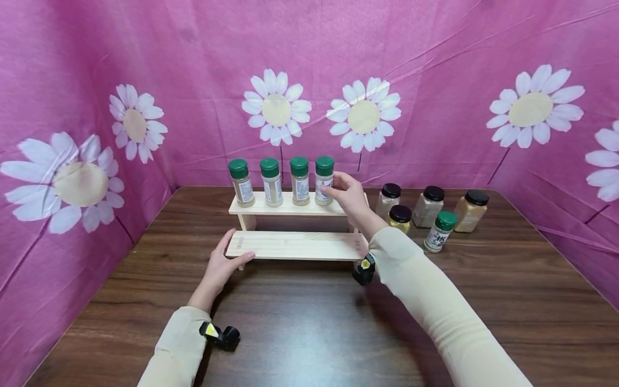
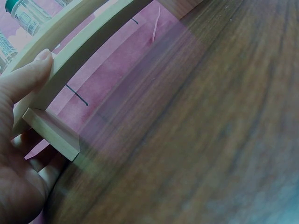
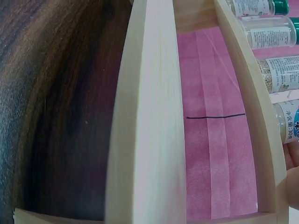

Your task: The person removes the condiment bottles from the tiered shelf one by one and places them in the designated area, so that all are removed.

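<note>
A two-tier light wooden rack point(image 1: 297, 245) stands on the table. Along its upper shelf is a row of several spice jars with green lids. My right hand point(image 1: 352, 200) holds the rightmost jar point(image 1: 324, 181), thumb on its front, fingers behind; in the right wrist view that jar point(image 3: 288, 122) is at the shelf edge and the hand is partly cut off. At the rack's left end my left hand point(image 1: 221, 269) grips the lower shelf, thumb on top. The left wrist view shows the thumb over the board point(image 2: 70, 65) and the fingers around the side leg.
To the rack's right stand a green-lidded jar point(image 1: 440, 232) and several black-lidded jars, among them a yellow one point(image 1: 400, 218) and a tan one point(image 1: 471, 210). Pink cloth point(image 1: 309, 54) with daisies hangs behind the brown wooden table point(image 1: 300, 322).
</note>
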`<state>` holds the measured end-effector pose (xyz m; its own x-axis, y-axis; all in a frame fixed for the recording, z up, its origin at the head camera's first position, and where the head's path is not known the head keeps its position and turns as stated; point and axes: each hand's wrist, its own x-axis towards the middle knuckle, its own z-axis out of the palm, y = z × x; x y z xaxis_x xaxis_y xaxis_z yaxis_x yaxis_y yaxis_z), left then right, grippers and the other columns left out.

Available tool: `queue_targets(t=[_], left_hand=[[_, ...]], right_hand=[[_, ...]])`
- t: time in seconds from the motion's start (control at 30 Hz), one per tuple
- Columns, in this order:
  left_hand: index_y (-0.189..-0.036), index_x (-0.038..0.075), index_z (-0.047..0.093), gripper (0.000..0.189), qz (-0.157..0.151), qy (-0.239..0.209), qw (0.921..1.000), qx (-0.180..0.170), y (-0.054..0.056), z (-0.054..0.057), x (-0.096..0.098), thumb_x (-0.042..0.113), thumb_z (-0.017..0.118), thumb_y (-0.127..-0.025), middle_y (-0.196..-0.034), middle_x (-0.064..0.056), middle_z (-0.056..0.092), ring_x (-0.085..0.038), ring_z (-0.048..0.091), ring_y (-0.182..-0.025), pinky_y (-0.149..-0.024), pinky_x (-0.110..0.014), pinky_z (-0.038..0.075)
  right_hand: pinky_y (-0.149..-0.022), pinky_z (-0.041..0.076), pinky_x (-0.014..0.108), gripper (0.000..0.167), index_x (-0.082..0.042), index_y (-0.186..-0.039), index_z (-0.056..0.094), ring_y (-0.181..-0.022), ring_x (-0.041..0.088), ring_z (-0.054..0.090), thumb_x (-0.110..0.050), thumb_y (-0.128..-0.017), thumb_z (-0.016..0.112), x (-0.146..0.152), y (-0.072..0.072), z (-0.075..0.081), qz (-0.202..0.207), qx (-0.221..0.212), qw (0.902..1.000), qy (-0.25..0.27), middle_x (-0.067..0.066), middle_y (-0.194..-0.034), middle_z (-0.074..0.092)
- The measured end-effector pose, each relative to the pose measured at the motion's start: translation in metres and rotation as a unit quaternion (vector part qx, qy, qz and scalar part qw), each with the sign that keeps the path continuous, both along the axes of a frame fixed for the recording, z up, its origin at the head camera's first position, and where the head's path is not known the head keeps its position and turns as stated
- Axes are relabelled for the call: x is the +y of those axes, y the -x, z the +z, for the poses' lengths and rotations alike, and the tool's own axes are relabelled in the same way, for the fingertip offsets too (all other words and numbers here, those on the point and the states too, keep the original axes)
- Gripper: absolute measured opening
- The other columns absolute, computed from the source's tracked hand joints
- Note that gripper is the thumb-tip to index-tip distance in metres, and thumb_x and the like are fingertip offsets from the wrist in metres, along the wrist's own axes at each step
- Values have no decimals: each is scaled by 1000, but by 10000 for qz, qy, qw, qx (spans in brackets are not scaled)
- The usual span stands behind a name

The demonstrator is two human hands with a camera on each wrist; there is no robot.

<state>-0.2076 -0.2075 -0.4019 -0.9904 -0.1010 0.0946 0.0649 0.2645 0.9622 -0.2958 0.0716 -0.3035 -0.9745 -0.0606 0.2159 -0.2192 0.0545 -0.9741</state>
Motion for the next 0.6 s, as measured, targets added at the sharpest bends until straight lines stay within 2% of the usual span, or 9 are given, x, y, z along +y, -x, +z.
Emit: queue_targets(t=[0.47, 0.6], left_hand=[[-135, 8, 25, 80, 3, 67, 9999, -85, -1, 1, 0, 16, 72, -70, -132, -17, 29, -24, 25, -118, -97, -37, 17], [-135, 8, 25, 80, 8, 35, 10000, -50, -1, 1, 0, 15, 72, -71, -132, -17, 30, -24, 25, -117, -97, -37, 17]], right_hand=[[-84, 37, 31, 41, -3, -114, 53, -96, 20, 49, -5, -75, 65, 1, -3, -1, -118, -40, 9999, 91, 14, -105, 56], [-84, 38, 32, 42, -2, -115, 51, -98, 21, 48, -4, -75, 64, 3, -3, 0, -72, -105, 9995, 275, 15, -106, 54]])
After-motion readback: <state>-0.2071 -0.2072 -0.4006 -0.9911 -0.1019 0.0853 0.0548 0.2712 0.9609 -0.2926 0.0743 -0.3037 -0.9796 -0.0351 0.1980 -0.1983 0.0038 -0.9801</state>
